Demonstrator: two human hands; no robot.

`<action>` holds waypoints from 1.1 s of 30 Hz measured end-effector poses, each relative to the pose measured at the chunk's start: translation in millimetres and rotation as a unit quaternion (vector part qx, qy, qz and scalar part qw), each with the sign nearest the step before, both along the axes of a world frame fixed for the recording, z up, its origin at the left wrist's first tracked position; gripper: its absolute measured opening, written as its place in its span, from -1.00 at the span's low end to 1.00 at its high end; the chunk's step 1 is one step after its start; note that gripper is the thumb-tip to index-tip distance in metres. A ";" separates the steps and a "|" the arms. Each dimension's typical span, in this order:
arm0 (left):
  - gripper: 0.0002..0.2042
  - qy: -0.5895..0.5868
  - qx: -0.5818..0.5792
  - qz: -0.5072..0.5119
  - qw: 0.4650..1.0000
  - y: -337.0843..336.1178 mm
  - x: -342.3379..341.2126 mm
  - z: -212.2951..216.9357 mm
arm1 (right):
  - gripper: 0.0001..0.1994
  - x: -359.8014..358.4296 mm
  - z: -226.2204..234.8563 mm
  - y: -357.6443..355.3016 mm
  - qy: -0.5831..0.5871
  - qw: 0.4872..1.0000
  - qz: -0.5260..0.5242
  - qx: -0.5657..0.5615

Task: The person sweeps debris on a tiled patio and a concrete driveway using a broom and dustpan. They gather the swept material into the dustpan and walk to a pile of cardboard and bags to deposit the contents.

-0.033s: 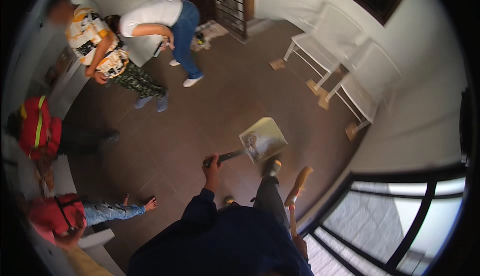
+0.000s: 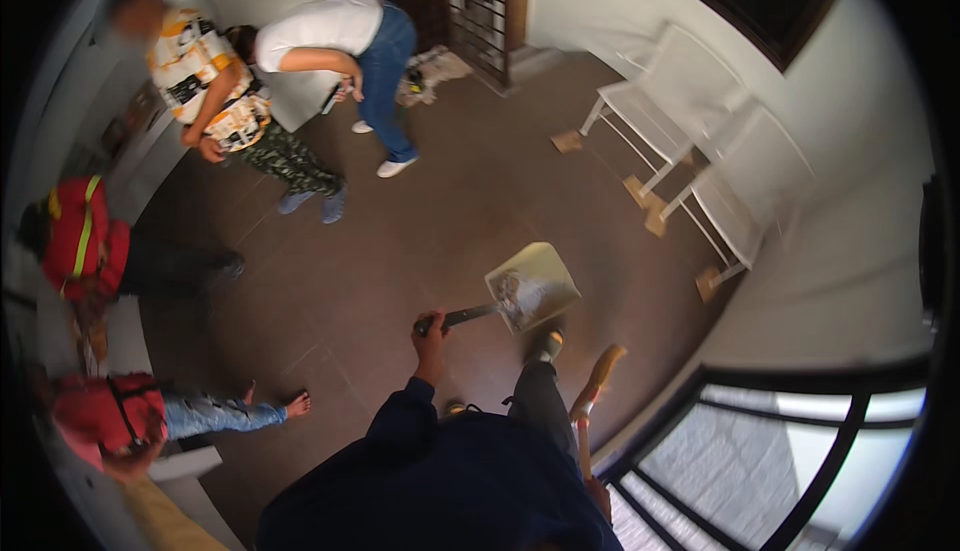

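My left hand [image 2: 430, 336] is closed round the dark handle of a long-handled dustpan [image 2: 556, 296]. Its pale yellow pan, holding greyish debris, is ahead of my feet; whether it touches the floor I cannot tell. At my right side, my right hand [image 2: 599, 499] grips the light handle of a broom [image 2: 598, 383] whose tan, slightly blurred head points forward. My sleeve and body partly hide that hand. One of my shoes [image 2: 547, 342] is just behind the pan.
Two white chairs [image 2: 672, 86] stand along the right wall, with cardboard pieces [image 2: 566, 141] under their legs. A glazed dark-framed door [image 2: 760, 441] is at lower right. Several people are on the left, one bending over [image 2: 330, 36]. A bundled cloth [image 2: 436, 71] lies by the far doorway.
The room has shifted slightly rightward and down in the picture. Both hands keep their holds, and the dustpan and broom look nearly the same.
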State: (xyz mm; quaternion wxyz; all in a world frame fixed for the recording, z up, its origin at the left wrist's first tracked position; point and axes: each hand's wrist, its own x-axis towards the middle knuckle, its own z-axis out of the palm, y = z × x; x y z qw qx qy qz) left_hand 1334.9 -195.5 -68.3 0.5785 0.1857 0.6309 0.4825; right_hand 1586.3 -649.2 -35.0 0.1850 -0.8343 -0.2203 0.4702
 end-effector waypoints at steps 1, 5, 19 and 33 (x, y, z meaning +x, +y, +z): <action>-0.87 0.002 -0.007 0.029 1.000 10.3 20.1 -2.4 | -0.72 37.5 -13.9 24.9 -0.072 0.991 0.110 -0.030; -0.87 -0.005 -0.021 0.080 0.997 65.6 105.8 -2.9 | -0.66 167.7 -39.2 127.9 -0.081 0.971 0.223 -0.018; -0.82 -0.045 -0.017 0.166 0.985 311.0 279.7 10.8 | -0.72 408.9 -7.1 476.4 0.141 0.986 0.077 -0.041; -0.89 -0.029 0.026 0.213 0.976 530.0 384.8 24.9 | -0.76 497.6 48.1 795.5 0.282 0.958 -0.012 -0.059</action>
